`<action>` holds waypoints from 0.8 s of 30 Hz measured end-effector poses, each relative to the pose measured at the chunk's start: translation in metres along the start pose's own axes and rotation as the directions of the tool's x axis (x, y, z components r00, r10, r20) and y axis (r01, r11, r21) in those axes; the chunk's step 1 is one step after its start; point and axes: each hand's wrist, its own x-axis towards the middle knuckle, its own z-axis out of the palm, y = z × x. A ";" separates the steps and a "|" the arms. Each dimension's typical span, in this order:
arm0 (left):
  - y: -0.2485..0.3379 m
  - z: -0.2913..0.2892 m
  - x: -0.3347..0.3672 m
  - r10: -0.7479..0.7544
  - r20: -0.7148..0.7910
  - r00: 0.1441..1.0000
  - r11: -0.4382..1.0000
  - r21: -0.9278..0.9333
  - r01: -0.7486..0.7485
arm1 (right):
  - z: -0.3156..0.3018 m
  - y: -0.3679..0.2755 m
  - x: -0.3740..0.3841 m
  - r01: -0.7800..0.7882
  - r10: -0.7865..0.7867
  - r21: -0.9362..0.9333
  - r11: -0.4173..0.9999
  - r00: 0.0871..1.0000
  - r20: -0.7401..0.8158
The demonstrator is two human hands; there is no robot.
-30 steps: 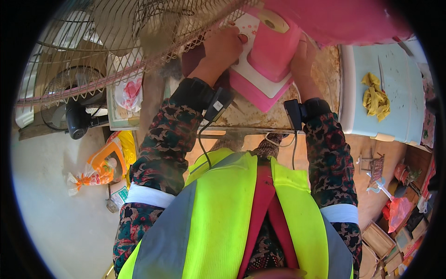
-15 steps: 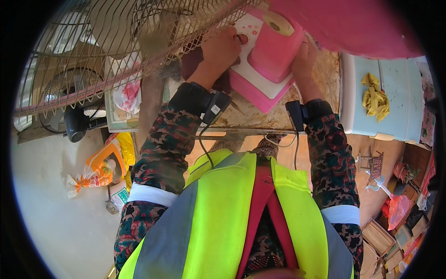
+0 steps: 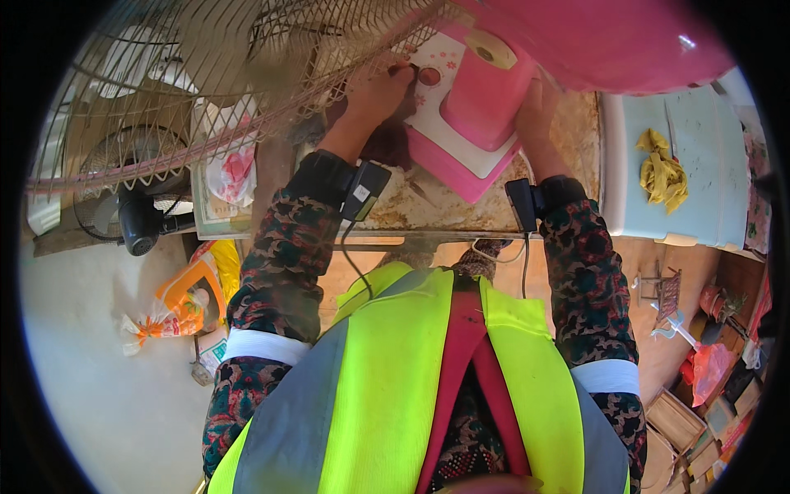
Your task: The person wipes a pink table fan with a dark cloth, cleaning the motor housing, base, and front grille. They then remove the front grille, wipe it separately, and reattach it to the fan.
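Observation:
A pink electric fan (image 3: 491, 95) stands before me, its thick post rising from a pink base with a white, flower-printed panel (image 3: 448, 123). A round reddish knob (image 3: 429, 76) shows on that panel. Just left of the knob, my left hand (image 3: 374, 97) is closed on a dark maroon cloth (image 3: 390, 142), which hangs beneath the palm beside the base. My right hand (image 3: 535, 111) grips the right side of the post, its fingertips partly hidden. The fan's wire grille (image 3: 271, 90) spreads over the upper left, partly in front of my left hand.
The fan rests on a worn, stained tabletop (image 3: 576, 148). To the right stands a pale blue chest (image 3: 708, 177) with a yellow cloth (image 3: 662, 173) on it. A smaller black fan (image 3: 140, 218) and an orange-and-white bag (image 3: 185, 305) are at the left. A large pink housing (image 3: 609, 41) overhangs the upper right.
My left hand has shifted left with the maroon cloth, away from the round knob, which now shows fully. The grille and the pink housing have moved slightly; my right hand stays at the post.

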 end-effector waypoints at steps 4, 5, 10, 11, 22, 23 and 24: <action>0.005 0.017 0.005 0.105 -0.100 0.989 0.957 0.282 -0.073 | -0.001 0.002 0.000 0.025 -0.025 0.025 0.999 1.000 -0.002; 0.007 0.021 0.005 0.199 -0.092 0.976 0.925 0.346 -0.156 | -0.001 0.003 0.001 0.078 -0.078 -0.004 0.997 0.997 -0.008; 0.012 0.022 0.005 0.468 0.027 0.883 0.805 0.399 -0.439 | 0.000 0.008 0.002 0.067 -0.067 0.006 0.998 0.997 -0.037; 0.011 0.018 0.005 0.487 0.027 0.873 0.816 0.341 -0.466 | 0.001 0.009 0.002 0.051 -0.050 0.012 0.999 0.997 -0.052; 0.004 0.025 -0.006 0.227 -0.165 0.960 0.953 0.239 -0.184 | -0.003 0.011 0.001 0.046 -0.046 -0.011 0.999 0.999 0.018; 0.006 0.028 -0.005 0.229 -0.122 0.966 0.951 0.240 -0.195 | -0.003 0.011 0.001 0.059 -0.059 -0.008 0.998 0.998 0.011; 0.008 0.030 -0.003 0.271 -0.107 0.957 0.943 0.227 -0.242 | -0.002 0.010 0.001 0.052 -0.052 -0.008 0.999 0.999 0.015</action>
